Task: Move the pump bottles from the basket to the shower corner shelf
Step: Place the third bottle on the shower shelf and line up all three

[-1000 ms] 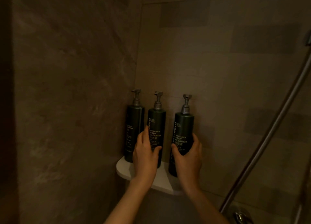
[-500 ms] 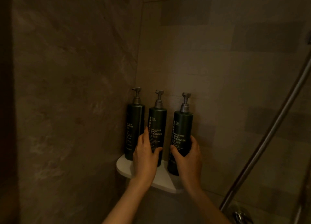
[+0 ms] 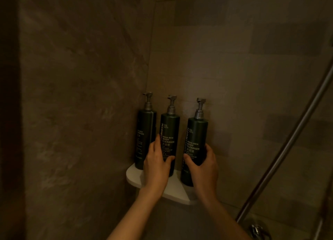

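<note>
Gripping two bottles at once, I've got both hands up at the corner shelf (image 3: 173, 191), the white ledge wedged where the two tiled walls meet. My left hand (image 3: 156, 166) is wrapped around the lower half of the middle bottle (image 3: 169, 131), thumb across the front, fingers curled round the left side. My right hand (image 3: 203, 166) is closed round the lower part of the right bottle (image 3: 196, 137), thumb on the front face, fingers behind on the right. Both labels read BODY CLEANSER. Both bottles upright, bases on the shelf as far as I can tell; the hands hide part of each base.

Left bottle (image 3: 145, 137), label ending in POO, stands upright in the far left of the shelf, tight to the left wall, untouched. It sits just beside the middle bottle, slightly behind it. The middle and right bottles stand apart, with a gap between them showing wall.

All three dark green with grey pump heads, spouts pointing left-ish. Right bottle is nearest me, close to the shelf's front edge.

Metal shower rail (image 3: 288, 149) runs diagonally on the right, fitting (image 3: 259, 230) low at its foot. Lighting dim.
</note>
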Motion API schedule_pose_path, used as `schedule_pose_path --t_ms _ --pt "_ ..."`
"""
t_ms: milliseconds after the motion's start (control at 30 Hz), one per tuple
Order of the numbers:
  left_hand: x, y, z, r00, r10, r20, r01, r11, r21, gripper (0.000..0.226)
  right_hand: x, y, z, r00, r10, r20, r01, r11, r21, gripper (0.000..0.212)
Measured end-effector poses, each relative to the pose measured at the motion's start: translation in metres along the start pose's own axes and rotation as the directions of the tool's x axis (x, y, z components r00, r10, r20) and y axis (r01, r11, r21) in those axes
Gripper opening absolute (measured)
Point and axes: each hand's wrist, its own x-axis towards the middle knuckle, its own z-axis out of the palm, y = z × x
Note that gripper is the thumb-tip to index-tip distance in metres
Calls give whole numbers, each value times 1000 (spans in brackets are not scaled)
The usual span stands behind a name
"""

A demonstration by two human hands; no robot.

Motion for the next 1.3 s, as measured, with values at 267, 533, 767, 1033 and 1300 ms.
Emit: schedule_pose_path --t_ms 267,533,767,1033,1300 --pt "-1 0 0 1000 9 0 -9 1000 -4 80 -1 1 -1 1000 -4 4 4 1000 -11 70" --pt "0 -1 0 1000 2 2 -2 1000 -3 81 -1 -1 0 1000 -6 16 6 1000 -14 71" --pt "0 -1 0 1000 -2 6 2 1000 -1 81 1 -1 0 1000 -3 14 3 1000 -18 70" --pt "-1 -1 0 1000 -2 8 2 1000 -4 81 0 0 1 1000 9 12 -8 1000 -13 70" --pt "0 1 -2 1000 2 25 -2 1000 -13 81 -1 0 0 1000 10 12 -10 1000 -16 68"
